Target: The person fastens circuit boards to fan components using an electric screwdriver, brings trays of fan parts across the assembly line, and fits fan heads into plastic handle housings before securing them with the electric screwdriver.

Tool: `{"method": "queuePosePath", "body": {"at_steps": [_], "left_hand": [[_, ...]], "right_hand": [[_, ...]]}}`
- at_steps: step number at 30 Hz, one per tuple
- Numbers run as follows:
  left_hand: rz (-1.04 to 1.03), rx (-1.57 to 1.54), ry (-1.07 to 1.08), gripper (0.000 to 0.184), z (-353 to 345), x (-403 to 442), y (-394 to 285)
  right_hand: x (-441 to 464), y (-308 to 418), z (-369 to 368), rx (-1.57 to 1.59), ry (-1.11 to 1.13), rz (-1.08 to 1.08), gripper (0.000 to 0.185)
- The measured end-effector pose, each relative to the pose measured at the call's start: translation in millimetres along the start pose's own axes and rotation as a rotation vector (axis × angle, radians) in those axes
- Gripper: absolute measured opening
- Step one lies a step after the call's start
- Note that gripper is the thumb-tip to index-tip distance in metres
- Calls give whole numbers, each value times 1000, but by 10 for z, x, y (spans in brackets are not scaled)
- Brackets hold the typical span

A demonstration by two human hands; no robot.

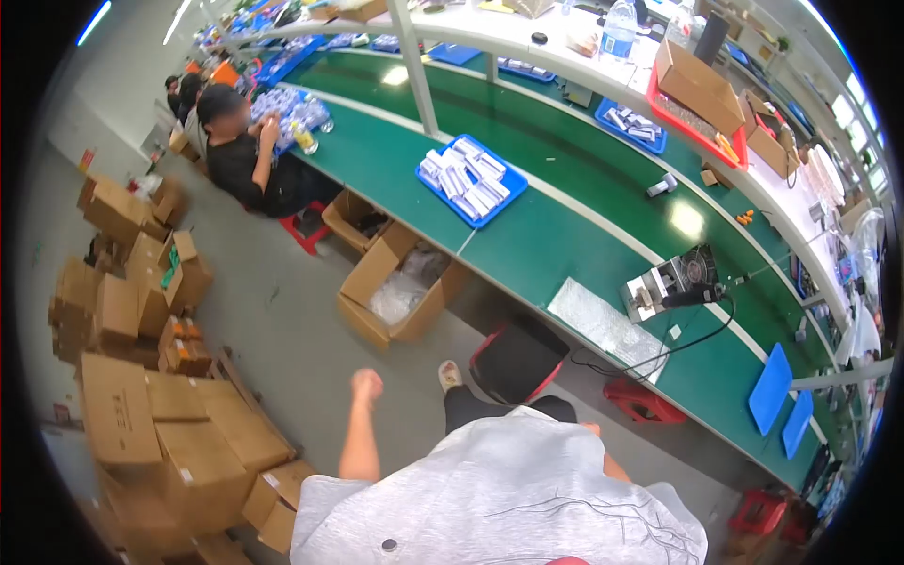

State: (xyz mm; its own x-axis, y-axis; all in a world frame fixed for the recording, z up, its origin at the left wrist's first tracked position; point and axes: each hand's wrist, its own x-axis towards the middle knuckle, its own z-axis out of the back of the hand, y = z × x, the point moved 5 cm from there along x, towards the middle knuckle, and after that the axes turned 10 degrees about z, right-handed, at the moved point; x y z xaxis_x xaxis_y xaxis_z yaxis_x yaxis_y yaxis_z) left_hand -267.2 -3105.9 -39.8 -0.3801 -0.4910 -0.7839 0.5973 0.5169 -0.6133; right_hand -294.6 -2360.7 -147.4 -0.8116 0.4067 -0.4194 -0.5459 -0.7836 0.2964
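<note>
My left hand [366,384] hangs out over the grey floor, fingers curled in, with nothing visible in it. It is apart from everything, nearest to an open cardboard box [363,315] holding clear plastic bags. Of my right hand [591,428] only a sliver shows beside my leg; its fingers are hidden by my grey shirt. In front of me stands a black-topped stool [518,360] with red edges. Beyond it, on the green workbench [513,268], lie a silvery sheet [603,325] and a metal device [659,287] with a black cable.
A blue tray [513,184] of white pieces sits on the bench. Stacked cardboard boxes [188,452] line the left side. A person in black [240,165] sits farther along the bench. A red stool [645,400] is under it. Blue trays [772,386] lean at the right.
</note>
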Motion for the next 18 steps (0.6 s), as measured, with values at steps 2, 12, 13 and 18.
{"method": "queuePosePath", "body": {"at_steps": [2,12,13,18], "left_hand": [[-243,-7,-106,13,-108,169,-1428],[-441,323,130,10,-2553,-230,-2334],[-439,411,140,12,-2934,-426,-2100],[-525,664,450,10,-4422,-972,-1055]], "right_hand": [[-424,527,264,137,-108,-263,25],[195,2643,727,930,495,137,23],[288,2880,948,933,498,198,25],[1238,3655,1502,693,114,630,26]]}}
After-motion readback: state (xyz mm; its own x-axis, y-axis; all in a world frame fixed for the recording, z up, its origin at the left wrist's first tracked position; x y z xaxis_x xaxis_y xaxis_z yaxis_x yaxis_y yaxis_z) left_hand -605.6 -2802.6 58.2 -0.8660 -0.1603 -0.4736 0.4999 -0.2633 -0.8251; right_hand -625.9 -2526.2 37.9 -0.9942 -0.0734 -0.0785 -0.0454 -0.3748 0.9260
